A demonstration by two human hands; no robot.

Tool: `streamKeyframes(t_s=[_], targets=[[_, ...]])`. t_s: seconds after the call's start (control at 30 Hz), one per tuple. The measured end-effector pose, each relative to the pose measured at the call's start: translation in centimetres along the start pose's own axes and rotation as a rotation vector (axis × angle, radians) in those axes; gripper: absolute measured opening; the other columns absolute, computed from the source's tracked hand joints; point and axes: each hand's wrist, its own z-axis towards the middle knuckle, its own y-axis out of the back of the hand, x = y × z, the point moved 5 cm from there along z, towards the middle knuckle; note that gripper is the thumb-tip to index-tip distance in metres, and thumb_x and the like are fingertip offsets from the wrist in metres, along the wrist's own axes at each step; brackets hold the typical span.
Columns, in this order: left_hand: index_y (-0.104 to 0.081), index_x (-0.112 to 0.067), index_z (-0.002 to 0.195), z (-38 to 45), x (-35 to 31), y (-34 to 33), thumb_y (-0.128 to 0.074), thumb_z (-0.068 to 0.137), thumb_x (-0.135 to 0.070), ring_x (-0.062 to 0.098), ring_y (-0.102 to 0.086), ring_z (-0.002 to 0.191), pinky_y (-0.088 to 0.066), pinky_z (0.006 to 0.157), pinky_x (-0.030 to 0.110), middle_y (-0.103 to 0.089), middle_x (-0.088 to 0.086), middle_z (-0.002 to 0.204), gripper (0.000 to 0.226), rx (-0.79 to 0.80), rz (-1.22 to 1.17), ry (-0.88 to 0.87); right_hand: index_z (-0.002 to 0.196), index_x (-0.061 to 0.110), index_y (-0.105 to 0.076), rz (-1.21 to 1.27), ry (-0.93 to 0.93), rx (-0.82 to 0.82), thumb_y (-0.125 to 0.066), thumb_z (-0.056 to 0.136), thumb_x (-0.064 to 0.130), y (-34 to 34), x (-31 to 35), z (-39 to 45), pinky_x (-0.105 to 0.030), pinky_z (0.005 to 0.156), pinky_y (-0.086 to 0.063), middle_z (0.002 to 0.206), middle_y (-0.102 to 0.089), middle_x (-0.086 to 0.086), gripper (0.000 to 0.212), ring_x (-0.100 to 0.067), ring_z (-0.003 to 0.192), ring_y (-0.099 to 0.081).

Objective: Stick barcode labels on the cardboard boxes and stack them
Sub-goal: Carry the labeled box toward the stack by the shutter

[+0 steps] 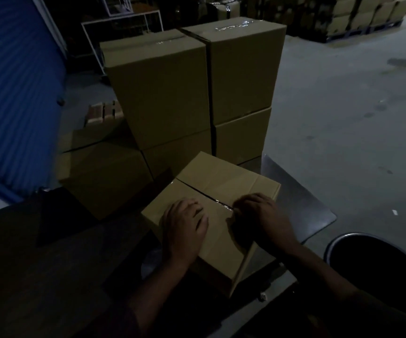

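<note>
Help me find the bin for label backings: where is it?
In the head view, the bin sits on the floor at lower right, just right of the right hand and the box.

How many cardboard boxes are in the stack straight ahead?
4: top left box, top right box, bottom left box, bottom right box. More may be hidden behind them.

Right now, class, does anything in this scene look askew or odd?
Yes. The near box sits turned at an angle to the squarely stacked boxes behind it. Its top flaps show a dark gap along the seam where the left hand and right hand rest.
</note>
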Motion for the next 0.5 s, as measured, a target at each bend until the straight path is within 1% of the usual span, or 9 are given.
streamKeyframes(t_s=[0.07, 0.13, 0.2, 0.27, 0.3, 0.33, 0.4, 0.43, 0.5], targets=[[-0.071, -0.018, 0.121, -1.6, 0.5, 0.7, -0.073, 0.09, -0.038, 0.026, -0.048, 0.138, -0.038, 0.116, 0.057, -0.06, 0.001, 0.137, 0.036, -0.092, 0.008, 0.069, 0.103, 0.031, -0.071, -0.053, -0.037, -0.045, -0.045, 0.095, 0.056, 0.9, -1.2, 0.7, -0.033, 0.092, -0.047, 0.112, -0.066, 0.01, 0.037, -0.013, 0.107, -0.058], [-0.058, -0.014, 0.141, -3.7, 1.3, 1.2, -0.083, 0.085, -0.038, 0.031, -0.04, 0.145, -0.038, 0.118, 0.054, -0.042, 0.005, 0.155, 0.066, -0.154, -0.063, 0.216, 0.113, 0.028, -0.067, -0.106, -0.095, -0.088, -0.05, 0.091, 0.056, 1.8, -3.0, 1.7, -0.034, 0.096, -0.04, 0.123, -0.062, 0.005, 0.039, -0.019, 0.115, -0.055], [-0.041, -0.02, 0.152, -5.7, 2.7, 1.5, -0.086, 0.079, -0.05, 0.031, -0.044, 0.139, -0.047, 0.111, 0.051, -0.028, 0.0, 0.16, 0.091, -0.194, -0.223, 0.416, 0.129, 0.028, -0.057, -0.165, -0.201, -0.073, -0.047, 0.093, 0.06, 1.9, -5.1, 2.6, -0.04, 0.1, -0.038, 0.136, -0.057, 0.002, 0.049, -0.022, 0.122, -0.052], [-0.033, -0.029, 0.152, -6.7, 4.0, 1.9, -0.08, 0.07, -0.073, 0.029, -0.052, 0.128, -0.055, 0.1, 0.051, -0.03, -0.005, 0.152, 0.104, -0.195, -0.273, 0.596, 0.136, 0.027, -0.052, -0.076, -0.31, -0.019, -0.046, 0.097, 0.06, 1.4, -6.1, 3.0, -0.039, 0.097, -0.041, 0.139, -0.056, -0.002, 0.051, -0.024, 0.123, -0.051], [-0.032, -0.031, 0.151, -6.8, 4.4, 2.1, -0.077, 0.068, -0.079, 0.026, -0.054, 0.122, -0.057, 0.095, 0.049, -0.034, -0.005, 0.145, 0.106, -0.178, -0.272, 0.649, 0.137, 0.024, -0.052, -0.004, -0.345, -0.007, -0.049, 0.097, 0.056, 1.3, -5.8, 3.0, -0.037, 0.093, -0.04, 0.138, -0.056, -0.005, 0.051, -0.025, 0.122, -0.051], [-0.033, -0.03, 0.151, -6.5, 4.5, 2.5, -0.078, 0.07, -0.078, 0.022, -0.054, 0.118, -0.058, 0.092, 0.047, -0.039, -0.005, 0.138, 0.104, -0.166, -0.287, 0.679, 0.138, 0.021, -0.053, 0.051, -0.343, -0.01, -0.051, 0.097, 0.053, 1.1, -5.2, 3.0, -0.036, 0.091, -0.04, 0.136, -0.057, -0.007, 0.051, -0.026, 0.121, -0.05], [-0.039, -0.025, 0.147, -6.4, 5.9, 3.2, -0.084, 0.078, -0.06, 0.018, -0.056, 0.112, -0.055, 0.087, 0.038, -0.048, -0.006, 0.128, 0.089, -0.179, -0.367, 0.738, 0.136, 0.02, -0.054, 0.117, -0.315, -0.007, -0.055, 0.097, 0.049, 1.3, -2.8, 2.6, -0.037, 0.092, -0.043, 0.132, -0.059, -0.007, 0.048, -0.024, 0.118, -0.051], [-0.045, -0.023, 0.142, -6.4, 7.1, 3.6, -0.085, 0.081, -0.054, 0.018, -0.06, 0.109, -0.053, 0.084, 0.035, -0.054, -0.005, 0.125, 0.079, -0.21, -0.424, 0.77, 0.134, 0.023, -0.054, 0.159, -0.299, 0.007, -0.056, 0.096, 0.052, 1.4, -1.4, 2.3, -0.036, 0.091, -0.047, 0.128, -0.06, -0.003, 0.048, -0.018, 0.115, -0.055], [-0.055, -0.023, 0.131, -6.7, 9.9, 5.2, -0.081, 0.085, -0.053, 0.019, -0.066, 0.105, -0.054, 0.083, 0.036, -0.066, -0.001, 0.12, 0.061, -0.307, -0.508, 0.825, 0.132, 0.035, -0.051, 0.316, -0.291, 0.081, -0.055, 0.091, 0.065, 1.0, 1.2, 1.6, -0.023, 0.082, -0.053, 0.122, -0.062, 0.008, 0.051, 0.0, 0.102, -0.06]])
